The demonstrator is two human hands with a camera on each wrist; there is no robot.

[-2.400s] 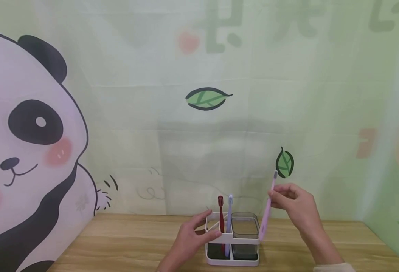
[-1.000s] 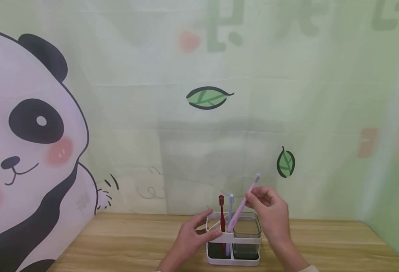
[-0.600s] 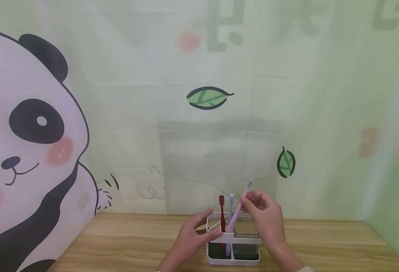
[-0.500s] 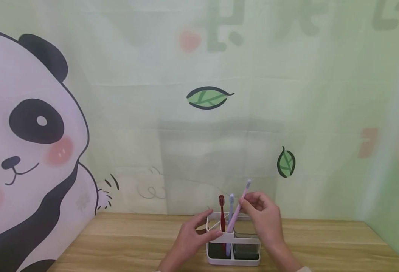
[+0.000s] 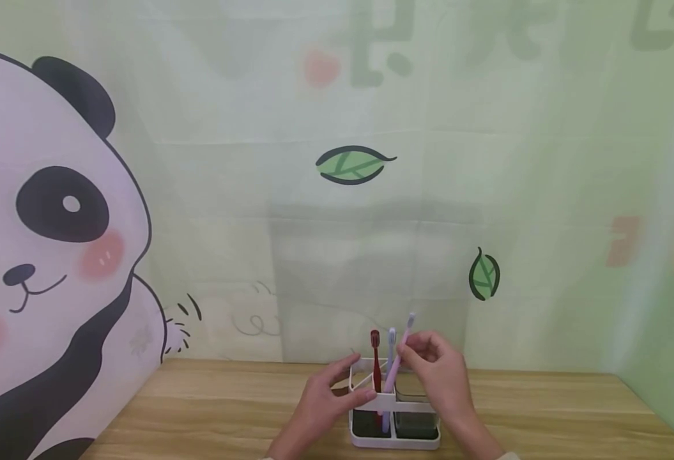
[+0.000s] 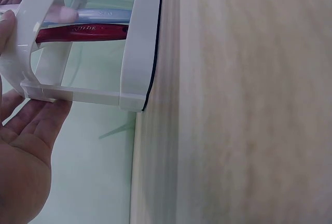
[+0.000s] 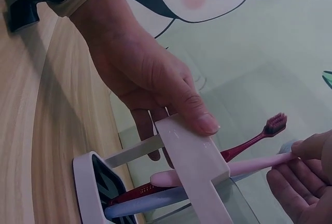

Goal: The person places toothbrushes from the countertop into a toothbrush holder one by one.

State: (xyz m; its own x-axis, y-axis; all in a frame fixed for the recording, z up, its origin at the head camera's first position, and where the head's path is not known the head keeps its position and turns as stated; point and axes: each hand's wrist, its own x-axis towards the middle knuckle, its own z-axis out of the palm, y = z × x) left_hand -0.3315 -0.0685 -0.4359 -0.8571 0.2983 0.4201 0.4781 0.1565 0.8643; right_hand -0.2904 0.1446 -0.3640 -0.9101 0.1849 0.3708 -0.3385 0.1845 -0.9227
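Observation:
A white toothbrush holder (image 5: pixel 411 406) with a dark base pad stands on the table. My left hand (image 5: pixel 326 395) grips its upper band on the left side, thumb in front and fingers behind. Between the thumb and fingers of my right hand (image 5: pixel 441 374), a pink toothbrush (image 5: pixel 393 374) is pinched near its head, tilted with the head up to the right. Its handle end, in the right wrist view, passes inside the band and hangs above the base. A red toothbrush (image 5: pixel 375 351) and a light blue toothbrush (image 5: pixel 391 337) stand in the same compartment, handles down on the base.
A clear grey-tinted cup (image 5: pixel 417 421) sits in the holder's right compartment, partly hidden by the right hand. The wooden tabletop (image 5: pixel 543 409) ends at a printed cloth backdrop (image 5: pixel 216 191) with a panda and leaves.
My right hand has brought the pink toothbrush from right of the holder leftward over it, then lowered the handle end into the compartment with the other toothbrushes. The left hand stays in place.

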